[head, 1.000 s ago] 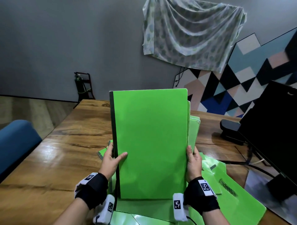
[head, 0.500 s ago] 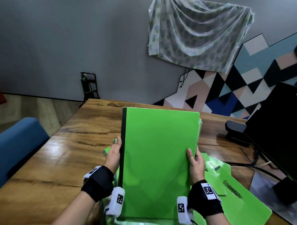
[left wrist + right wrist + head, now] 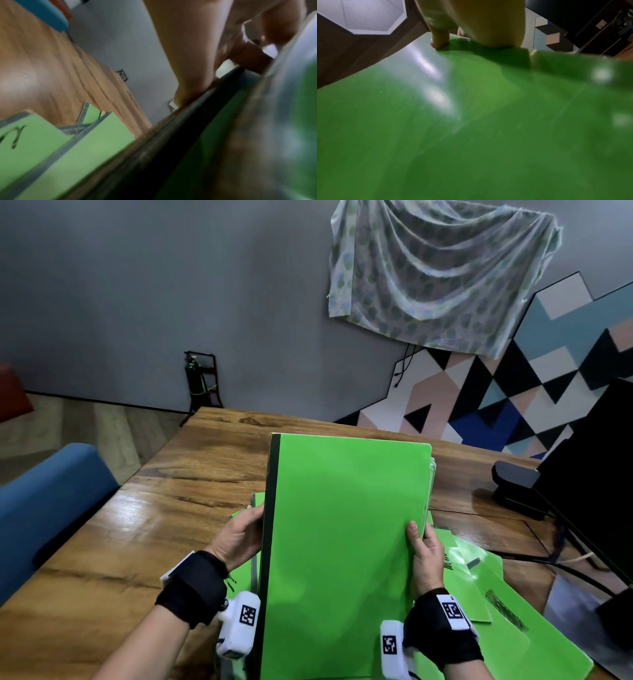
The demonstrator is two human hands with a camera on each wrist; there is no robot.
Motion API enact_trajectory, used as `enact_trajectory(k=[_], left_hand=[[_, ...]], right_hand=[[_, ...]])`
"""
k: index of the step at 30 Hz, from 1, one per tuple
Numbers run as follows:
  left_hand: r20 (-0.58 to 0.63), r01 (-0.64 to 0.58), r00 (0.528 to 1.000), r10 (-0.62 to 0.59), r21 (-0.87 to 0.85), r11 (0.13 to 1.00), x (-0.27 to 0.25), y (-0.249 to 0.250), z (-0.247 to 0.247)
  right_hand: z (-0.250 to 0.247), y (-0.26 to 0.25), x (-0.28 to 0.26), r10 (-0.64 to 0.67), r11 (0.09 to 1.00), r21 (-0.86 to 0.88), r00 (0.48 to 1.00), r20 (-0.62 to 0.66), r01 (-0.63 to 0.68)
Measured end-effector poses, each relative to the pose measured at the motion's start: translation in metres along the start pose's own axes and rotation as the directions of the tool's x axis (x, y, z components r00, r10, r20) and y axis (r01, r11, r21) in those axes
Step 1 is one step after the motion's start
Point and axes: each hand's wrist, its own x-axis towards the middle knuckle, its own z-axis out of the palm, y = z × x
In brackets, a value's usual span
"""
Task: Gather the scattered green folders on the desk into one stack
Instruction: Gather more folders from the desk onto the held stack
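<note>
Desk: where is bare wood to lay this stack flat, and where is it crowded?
Bare wood lies left of the left hand, toward the blue chair, and beyond the stack to the desk's far edge. Crowded: loose folders lie right of the right hand, with the monitor, its base and cables behind.

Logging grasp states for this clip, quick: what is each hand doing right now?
Left hand: grips the spine edge of the upright folder stack.
Right hand: grips the stack's opposite edge, thumb on the front cover.
</note>
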Motion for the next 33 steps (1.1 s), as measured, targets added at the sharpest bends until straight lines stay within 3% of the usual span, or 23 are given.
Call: enact_trajectory(k=[2, 4, 9, 13, 24, 29, 33], left_hand=[[0.009, 0.022, 1.000, -0.023, 0.091, 0.996, -0.002, 0.000, 0.003], [0.025, -0.025, 0.999, 0.023, 0.069, 0.997, -0.003, -0.001, 0.005], [-0.066, -0.060, 0.996, 0.067, 0.106, 0.993, 0.000, -0.002, 0.019], [-0.159, -0.046, 0.987, 0.040, -0.037, 0.998, -0.003, -0.003, 0.023], [-0.023, -0.068, 0.997, 0.070, 0.055, 0.996, 0.000, -0.001, 0.017], [-0.087, -0.086, 0.992, 0.092, 0.078, 0.993, 0.001, 0.001, 0.020], [-0.031, -0.153, 0.987, 0.159, 0.145, 0.977, 0.002, 0.013, 0.028]], right_hand=[[0.001, 0.001, 0.002, 0.023, 1.000, 0.021, 1.000, 0.002, -0.023], [-0.001, 0.004, 0.005, 0.008, 0.999, 0.047, 1.000, 0.019, -0.009], [-0.005, 0.012, 0.009, -0.031, 1.000, -0.001, 1.000, -0.005, 0.031], [-0.008, 0.012, 0.012, -0.046, 0.999, -0.009, 0.999, 0.026, 0.046], [-0.015, 0.025, 0.020, -0.009, 1.000, 0.005, 1.000, 0.026, 0.009], [-0.015, 0.021, 0.019, -0.011, 1.000, -0.022, 1.000, 0.027, 0.012], [-0.012, 0.013, 0.021, -0.060, 0.998, -0.027, 0.997, 0.039, 0.061]])
